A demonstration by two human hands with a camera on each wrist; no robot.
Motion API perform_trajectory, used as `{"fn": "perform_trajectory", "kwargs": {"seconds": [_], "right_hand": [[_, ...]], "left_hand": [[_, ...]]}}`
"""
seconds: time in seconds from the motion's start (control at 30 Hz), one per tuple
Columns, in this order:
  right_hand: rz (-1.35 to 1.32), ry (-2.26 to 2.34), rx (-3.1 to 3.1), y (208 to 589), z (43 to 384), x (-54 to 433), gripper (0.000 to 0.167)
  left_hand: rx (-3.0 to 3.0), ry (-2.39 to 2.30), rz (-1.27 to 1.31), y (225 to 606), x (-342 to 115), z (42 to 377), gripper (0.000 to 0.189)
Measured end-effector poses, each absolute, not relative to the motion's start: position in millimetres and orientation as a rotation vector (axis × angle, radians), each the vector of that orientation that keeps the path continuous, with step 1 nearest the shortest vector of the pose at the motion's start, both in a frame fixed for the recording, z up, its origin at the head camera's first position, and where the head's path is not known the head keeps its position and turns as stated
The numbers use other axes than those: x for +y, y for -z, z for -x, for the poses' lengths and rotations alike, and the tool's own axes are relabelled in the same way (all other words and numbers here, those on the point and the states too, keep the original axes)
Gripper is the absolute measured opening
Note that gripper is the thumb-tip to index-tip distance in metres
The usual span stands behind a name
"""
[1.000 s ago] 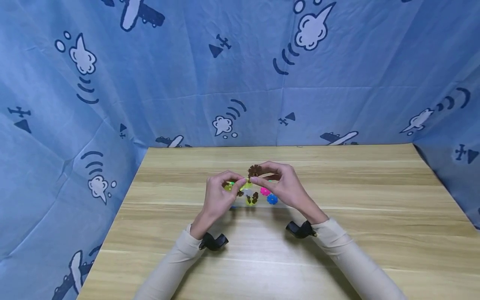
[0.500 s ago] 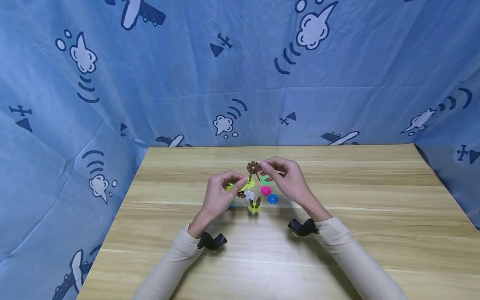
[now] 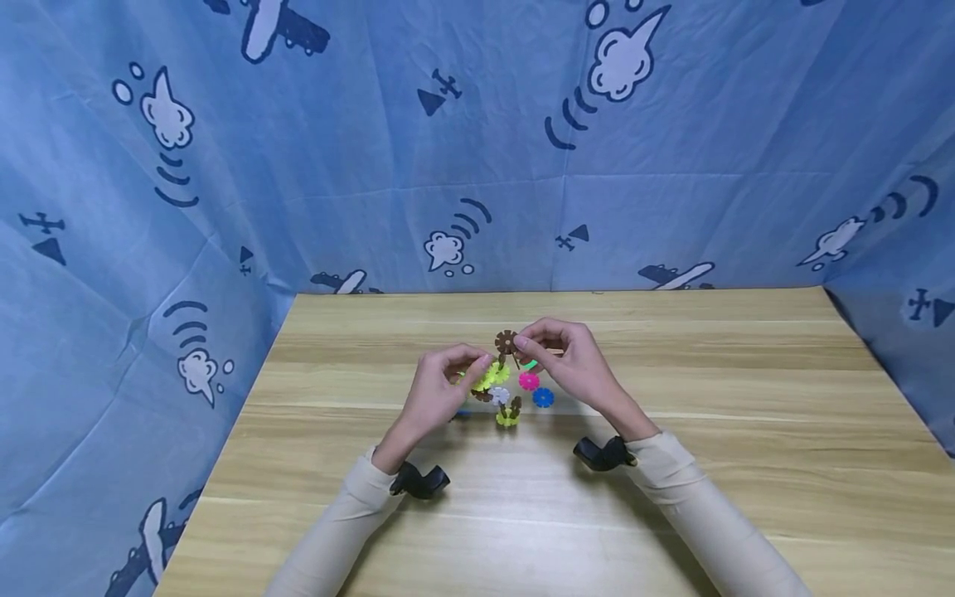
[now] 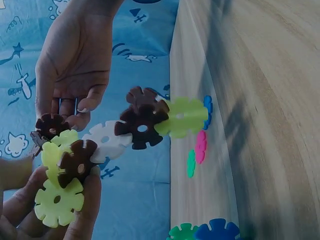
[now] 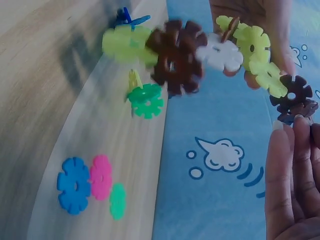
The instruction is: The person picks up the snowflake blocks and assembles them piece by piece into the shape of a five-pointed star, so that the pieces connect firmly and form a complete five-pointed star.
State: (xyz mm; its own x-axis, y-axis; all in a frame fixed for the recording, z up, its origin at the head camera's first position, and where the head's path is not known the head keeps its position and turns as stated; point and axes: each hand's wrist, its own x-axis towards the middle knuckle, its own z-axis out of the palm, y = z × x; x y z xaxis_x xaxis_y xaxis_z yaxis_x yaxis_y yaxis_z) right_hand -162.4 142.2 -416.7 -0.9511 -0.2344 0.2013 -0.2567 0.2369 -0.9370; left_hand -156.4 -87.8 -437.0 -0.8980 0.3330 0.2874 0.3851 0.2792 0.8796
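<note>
Several notched plastic snowflake discs, linked in a chain, hang between my hands. My left hand (image 3: 440,383) pinches the yellow discs (image 4: 59,202) near the upper end. A white disc (image 5: 220,54) follows, then brown discs (image 4: 142,127), with a yellow disc (image 4: 186,117) at the lower end. At the upper end, my right hand (image 3: 565,358) pinches brown discs (image 5: 291,95) at their edge with thumb and fingertips. One brown disc (image 3: 506,342) faces the head view. Some of the right fingers are hidden behind the discs in the left wrist view.
On the wooden table (image 3: 746,431) lie loose discs: a pink one (image 3: 529,381), a blue one (image 3: 543,398) and a green one (image 5: 117,201). Joined green discs (image 5: 146,102) and blue pieces (image 5: 132,20) lie farther left. Blue patterned cloth (image 3: 507,124) hangs behind the table.
My right hand has moved slightly up and right from my left, bringing the brown discs fully into view, then dipped a little. The hanging end of the chain has swung slightly right and down.
</note>
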Motion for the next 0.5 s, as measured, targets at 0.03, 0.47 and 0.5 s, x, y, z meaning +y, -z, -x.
{"fn": "perform_trajectory", "kwargs": {"seconds": [0.03, 0.47, 0.5], "right_hand": [[-0.486, -1.863, -2.462, 416.8, 162.4, 141.9, 0.018], [-0.528, -1.791, -2.511, 413.1, 158.8, 138.4, 0.017], [-0.533, -1.774, -2.518, 413.4, 158.9, 138.2, 0.017]], "left_hand": [[-2.48, 1.728, 0.697, 437.1, -88.3, 157.0, 0.025], [-2.599, 1.617, 0.732, 433.0, -89.9, 156.7, 0.037], [-2.6, 1.61, 0.729, 433.5, -90.0, 156.6, 0.036]]}}
